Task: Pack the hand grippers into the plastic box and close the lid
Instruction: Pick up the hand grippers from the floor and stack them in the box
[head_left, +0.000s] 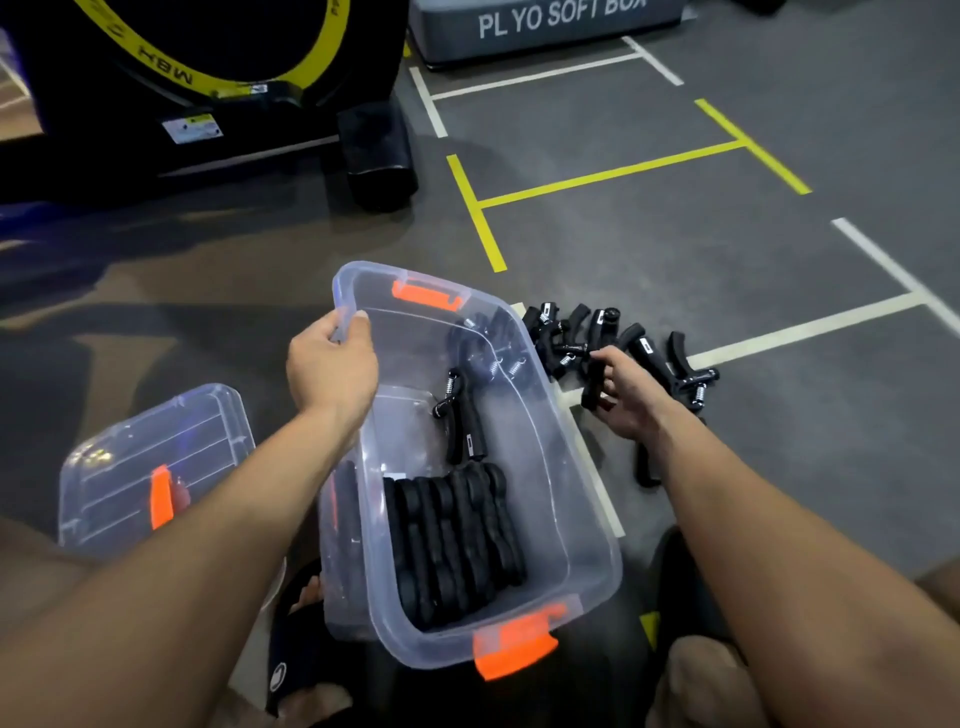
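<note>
The left hand (332, 364) grips the far rim of the plastic box (582, 499). Just right of the box, the right hand (621, 395) seems curled around one hand gripper (592, 387) from the floor pile (571, 332), its handle roughly upright; the box lies to its left.

Black hand grippers (457, 540), orange latches (514, 647).

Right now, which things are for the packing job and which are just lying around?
For the job:
box, held by the left hand
lid
grippers on the floor
gripper in the right hand
grippers in the box

Just lying around:
plyo box
black machine
floor tape
</note>
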